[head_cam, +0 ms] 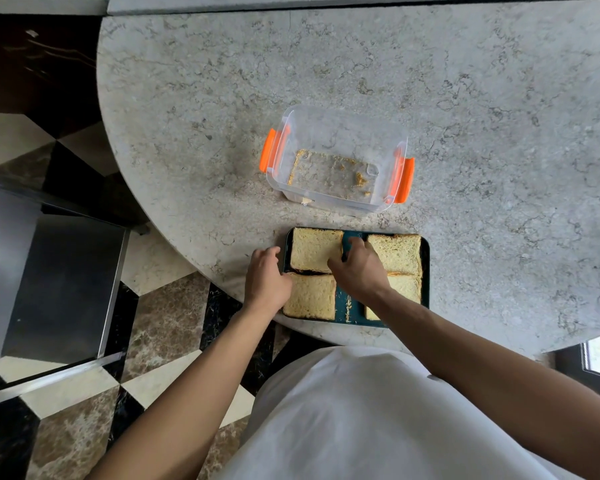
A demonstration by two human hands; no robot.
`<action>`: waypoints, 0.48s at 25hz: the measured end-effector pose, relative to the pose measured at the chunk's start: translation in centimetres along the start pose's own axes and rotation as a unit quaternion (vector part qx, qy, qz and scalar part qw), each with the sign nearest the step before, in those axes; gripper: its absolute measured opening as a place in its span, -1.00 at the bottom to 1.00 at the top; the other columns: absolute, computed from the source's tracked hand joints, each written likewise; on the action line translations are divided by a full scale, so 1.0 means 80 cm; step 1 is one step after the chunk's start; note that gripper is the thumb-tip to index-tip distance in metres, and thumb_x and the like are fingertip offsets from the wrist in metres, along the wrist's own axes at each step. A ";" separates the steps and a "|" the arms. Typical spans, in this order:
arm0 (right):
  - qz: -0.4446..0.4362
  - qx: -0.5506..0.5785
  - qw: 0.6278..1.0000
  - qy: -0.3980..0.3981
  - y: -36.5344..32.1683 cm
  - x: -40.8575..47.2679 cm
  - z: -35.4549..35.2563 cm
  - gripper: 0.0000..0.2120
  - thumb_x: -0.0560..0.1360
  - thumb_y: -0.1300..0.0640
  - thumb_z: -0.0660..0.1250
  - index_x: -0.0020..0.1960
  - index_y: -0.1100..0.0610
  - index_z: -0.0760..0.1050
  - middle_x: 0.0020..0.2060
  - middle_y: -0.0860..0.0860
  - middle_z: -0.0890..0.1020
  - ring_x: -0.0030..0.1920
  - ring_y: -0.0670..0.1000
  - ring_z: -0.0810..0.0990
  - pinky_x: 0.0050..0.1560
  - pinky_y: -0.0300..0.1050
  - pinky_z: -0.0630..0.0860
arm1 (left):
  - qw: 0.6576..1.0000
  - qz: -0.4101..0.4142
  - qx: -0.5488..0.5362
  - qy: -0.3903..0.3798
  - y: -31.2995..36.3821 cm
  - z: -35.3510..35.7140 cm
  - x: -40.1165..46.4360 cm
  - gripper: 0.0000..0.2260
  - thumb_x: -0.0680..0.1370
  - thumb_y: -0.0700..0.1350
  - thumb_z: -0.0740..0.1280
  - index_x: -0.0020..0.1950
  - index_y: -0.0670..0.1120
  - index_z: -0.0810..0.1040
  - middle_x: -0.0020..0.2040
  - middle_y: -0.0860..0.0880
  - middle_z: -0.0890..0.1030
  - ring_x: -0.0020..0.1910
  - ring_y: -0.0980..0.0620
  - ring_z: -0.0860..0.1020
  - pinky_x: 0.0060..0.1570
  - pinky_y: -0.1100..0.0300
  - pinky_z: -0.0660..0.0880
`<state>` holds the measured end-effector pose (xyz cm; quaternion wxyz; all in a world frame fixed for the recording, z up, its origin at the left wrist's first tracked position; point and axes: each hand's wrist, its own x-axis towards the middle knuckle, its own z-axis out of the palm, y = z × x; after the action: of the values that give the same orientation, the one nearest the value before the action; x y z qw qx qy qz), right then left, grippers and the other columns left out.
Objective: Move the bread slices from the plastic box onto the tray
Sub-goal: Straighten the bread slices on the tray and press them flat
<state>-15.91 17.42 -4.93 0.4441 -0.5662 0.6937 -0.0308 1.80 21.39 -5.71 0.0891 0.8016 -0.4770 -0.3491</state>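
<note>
On near counter edge, dark teal rectangular tray (426, 258) carries four square toasted bread slices (315, 253). Clear plastic box with orange clips (336, 160) beyond: crumbs only. Right hand (357, 268), fingers curled, nudges far-left slice; left hand (266, 277), loosely curled, steadies tray's left rim, gripping nothing. Judged: final tidying; next, withdraw hands.

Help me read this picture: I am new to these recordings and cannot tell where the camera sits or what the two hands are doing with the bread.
There is one picture, taken by a camera worn on a person's head, looking down past a white top at their bare arms. No machine is involved. On the stone table stands a clear plastic box with orange clips; it holds only crumbs. Nearer the person lies a dark tray with four bread slices on it. The left hand rests at the tray's left edge. The right hand reaches between the slices, fingers on the far left one. Neither hand has lifted anything.
</note>
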 end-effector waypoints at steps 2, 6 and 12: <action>0.012 0.018 1.000 -0.022 -0.007 0.009 0.004 -0.60 0.53 0.00 0.22 0.22 0.27 0.48 0.14 0.24 0.60 -0.13 0.17 0.57 -0.19 -0.03 0.46 | 1.000 -0.005 -0.004 -0.019 0.001 0.000 0.010 -0.45 0.48 -0.36 0.39 0.47 -0.18 0.42 0.27 -0.16 0.52 0.18 -0.11 0.56 0.27 -0.02 0.52; 0.021 0.033 0.998 -0.042 -0.015 0.014 0.011 -0.52 0.52 -0.02 0.16 0.29 0.28 0.48 0.20 0.26 0.57 -0.01 0.25 0.62 -0.15 -0.04 0.48 | 1.000 0.008 -0.008 -0.016 0.002 0.003 0.018 -0.50 0.45 -0.31 0.43 0.40 -0.18 0.51 0.23 -0.16 0.56 0.13 -0.13 0.59 0.22 0.00 0.54; 0.018 0.013 0.999 -0.034 -0.015 0.012 0.014 -0.44 0.57 0.02 0.23 0.53 0.16 0.31 0.38 0.23 0.40 -0.02 0.12 0.50 0.04 -0.04 0.51 | 1.000 0.008 -0.021 0.001 0.001 0.003 0.021 -0.59 0.46 -0.21 0.48 0.31 -0.16 0.57 0.09 -0.09 0.60 0.01 -0.05 0.60 0.06 0.13 0.52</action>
<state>-14.23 16.68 -5.51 0.4752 -0.5484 0.6880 -0.0122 2.05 19.99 -6.65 0.1097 0.7962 -0.4757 -0.3573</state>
